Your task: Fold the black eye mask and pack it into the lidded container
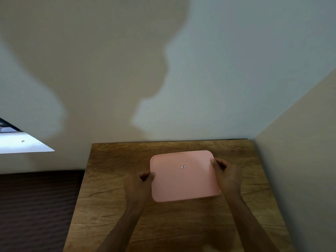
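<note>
**Both hands on the pink lid, mask out of sight**

Head view: your left hand [141,180] and right hand [226,172] pinch opposite edges of the lid [183,176] above the wooden surface [112,179]. Uneven pressure could pop one side loose and skid the container. The black mask isn't visible; presumably inside, between your closed fingers [216,163].

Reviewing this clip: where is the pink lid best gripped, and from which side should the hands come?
Grip the pink lid at its two short edges, one hand from each side. It is a wide, flat rounded rectangle lying level, so opposing side grips likely keep it balanced. The left hand and right hand already pinch those edges over the wooden table. The container beneath is hidden.
</note>
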